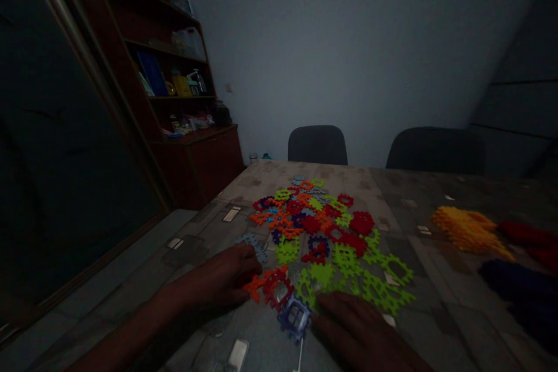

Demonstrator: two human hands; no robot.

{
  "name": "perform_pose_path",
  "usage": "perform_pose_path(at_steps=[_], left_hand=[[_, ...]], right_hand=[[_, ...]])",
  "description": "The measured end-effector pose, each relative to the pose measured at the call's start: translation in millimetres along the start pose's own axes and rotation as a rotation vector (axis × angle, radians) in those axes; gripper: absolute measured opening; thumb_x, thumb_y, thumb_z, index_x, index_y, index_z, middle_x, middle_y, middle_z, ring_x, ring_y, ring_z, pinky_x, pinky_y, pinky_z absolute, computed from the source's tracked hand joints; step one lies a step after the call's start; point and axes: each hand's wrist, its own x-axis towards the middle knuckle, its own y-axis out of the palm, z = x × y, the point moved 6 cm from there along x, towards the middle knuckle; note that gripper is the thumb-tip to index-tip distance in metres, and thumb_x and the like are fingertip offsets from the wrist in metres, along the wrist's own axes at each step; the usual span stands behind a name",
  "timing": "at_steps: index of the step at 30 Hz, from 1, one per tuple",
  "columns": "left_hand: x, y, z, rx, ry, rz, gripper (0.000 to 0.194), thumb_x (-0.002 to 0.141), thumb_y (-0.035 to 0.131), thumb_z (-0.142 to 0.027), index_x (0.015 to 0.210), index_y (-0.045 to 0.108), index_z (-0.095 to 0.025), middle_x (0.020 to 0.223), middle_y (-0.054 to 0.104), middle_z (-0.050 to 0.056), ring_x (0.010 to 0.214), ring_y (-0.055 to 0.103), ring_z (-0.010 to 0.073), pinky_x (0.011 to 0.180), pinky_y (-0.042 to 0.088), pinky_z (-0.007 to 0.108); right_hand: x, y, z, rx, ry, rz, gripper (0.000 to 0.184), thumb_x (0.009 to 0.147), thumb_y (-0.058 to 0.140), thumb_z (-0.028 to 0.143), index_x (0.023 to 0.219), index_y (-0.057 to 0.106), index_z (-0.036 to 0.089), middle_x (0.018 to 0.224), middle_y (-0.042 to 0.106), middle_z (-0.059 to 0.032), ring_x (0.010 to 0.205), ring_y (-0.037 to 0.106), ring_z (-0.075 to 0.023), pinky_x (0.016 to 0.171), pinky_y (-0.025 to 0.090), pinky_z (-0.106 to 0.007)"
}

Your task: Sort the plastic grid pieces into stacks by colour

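Toothed plastic interlocking pieces in several colours lie in a loose spread on the table. At the near left edge of the spread, my left hand [233, 273] is closed, its fingers bent on an orange interlocking piece [254, 288]. Right of that piece are a red ring-shaped piece [267, 295] and, nearer me, a blue-violet piece with a window-like middle [285, 319]. My right hand [357, 328] lies low over the table with its fingers stretched out, the tips beside the blue-violet piece and a light green piece [305, 290]. Its palm side is hidden.
The patterned table [196, 270] carries a yellow-orange heap [468, 229], a dark red heap [529, 239] and a dark blue heap [518, 290] at the right. Two chairs [317, 144] stand behind the far edge. A wooden shelf unit [218, 151] is at the left.
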Motion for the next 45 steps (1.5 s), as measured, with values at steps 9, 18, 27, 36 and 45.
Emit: perform_pose_path(at_steps=[9,18,27,36,45], left_hand=[[-1,6.9,-1,-0.013,0.000,-0.038,0.022,0.073,0.061,-0.012,0.092,0.057,-0.021,0.099,0.055,0.004,0.089,0.054,0.0215,0.075,0.041,0.029],[-2,2.7,-8,-0.121,-0.077,-0.150,0.013,0.082,0.061,-0.023,0.093,0.053,-0.021,0.099,0.055,0.003,0.086,0.054,0.0198,0.075,0.041,0.029],[14,1.3,-1,-0.163,-0.066,-0.178,0.025,0.085,0.065,-0.030,0.108,0.057,-0.023,0.112,0.058,0.004,0.101,0.055,0.0227,0.086,0.042,0.031],[-18,19.5,10,-0.124,-0.232,-0.132,0.020,0.078,0.061,-0.020,0.097,0.058,-0.022,0.099,0.060,0.003,0.088,0.056,0.0223,0.076,0.042,0.032],[-5,1.0,2,-0.217,-0.051,-0.283,0.037,0.091,0.060,-0.026,0.127,0.054,-0.025,0.123,0.062,0.008,0.112,0.058,0.0262,0.097,0.044,0.039]], right_hand=[[44,26,14,0.205,0.104,0.363,0.060,0.096,0.057,0.048,0.148,0.044,0.022,0.154,0.045,-0.0117,0.136,0.044,-0.0304,0.116,0.028,-0.052],[15,11,-19,-0.030,0.325,0.103,0.035,0.092,0.063,0.030,0.127,0.062,0.023,0.124,0.068,-0.0099,0.114,0.060,-0.0307,0.107,0.037,-0.057],[47,14,11,0.230,0.157,0.249,0.054,0.095,0.059,0.036,0.146,0.045,0.025,0.151,0.049,-0.0058,0.136,0.042,-0.0249,0.117,0.028,-0.042],[53,28,13,0.209,0.166,0.343,0.056,0.096,0.058,0.044,0.147,0.046,0.022,0.146,0.054,-0.0121,0.134,0.045,-0.0306,0.118,0.021,-0.056],[35,26,3,0.137,0.186,0.279,0.046,0.094,0.060,0.035,0.139,0.054,0.024,0.138,0.061,-0.0083,0.126,0.052,-0.0293,0.112,0.032,-0.051]])
